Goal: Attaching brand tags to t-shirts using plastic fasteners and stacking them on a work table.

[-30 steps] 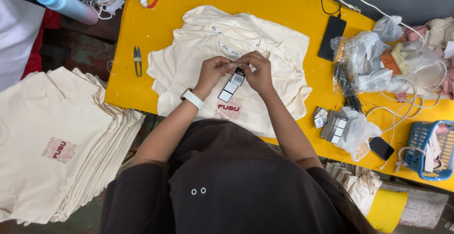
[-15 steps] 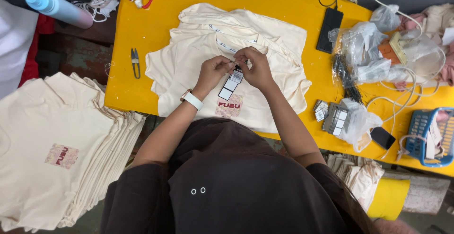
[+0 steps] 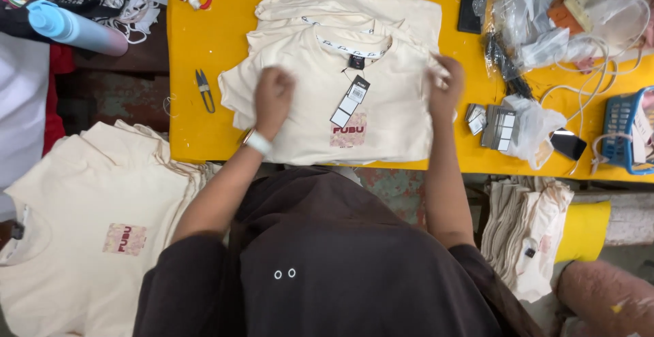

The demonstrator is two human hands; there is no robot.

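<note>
The left hand (image 3: 272, 99) is resting on the left shoulder of the top cream T-shirt (image 3: 340, 99), its fingers curled together and pressing or pinching the cloth; whether they are actually gripping a fold cannot be told from above. The right hand (image 3: 444, 86) is doing the same at the right shoulder and sleeve edge, fingers bent down onto the fabric. Both hands are lying well apart, one at each side of the garment.

Between them, a black-and-white hang tag (image 3: 350, 101) is already hanging from the neck label and lying on the chest just above the red printed logo, so the tagging of this shirt looks finished, and the hands seem to be taking it by the shoulders. The shirt is sitting front-up on a small pile of like shirts on the yellow table (image 3: 204, 37).

Outward, small thread snips (image 3: 204, 90) are lying on the table to the left, and a bundle of spare tags (image 3: 494, 124) is sitting beside clear plastic bags to the right. Off the table, a tall stack of cream shirts (image 3: 102, 228) is lying at the person's left and a thinner folded stack (image 3: 528, 231) at the right; which is finished work cannot be told.
</note>
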